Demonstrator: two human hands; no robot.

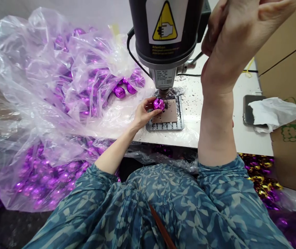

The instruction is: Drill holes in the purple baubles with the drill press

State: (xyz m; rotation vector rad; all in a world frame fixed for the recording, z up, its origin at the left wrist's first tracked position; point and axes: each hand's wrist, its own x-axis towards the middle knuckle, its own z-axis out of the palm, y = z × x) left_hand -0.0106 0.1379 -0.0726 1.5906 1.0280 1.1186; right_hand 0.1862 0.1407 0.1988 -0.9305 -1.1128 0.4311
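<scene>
My left hand [145,112] pinches a shiny purple faceted ball [159,104] between thumb and fingers. The ball is just above a brown square board [170,116], which lies on the slotted metal base [180,121] of a bench drill press [168,20]. Directly over the board hangs the chuck [163,92], close behind the ball; I cannot tell whether they touch. High on the right, my right hand [231,38] is closed around the end of the press's feed lever [197,57]. Most of the lever's grip is hidden by the fingers.
Dark shavings are scattered over the white table [191,114]. Left of the press spreads a clear plastic bag [67,69] of purple balls. A dark phone [250,110] lies under a white tissue [277,110]. A cardboard box [288,155] stands at right, near gold and purple balls [260,169].
</scene>
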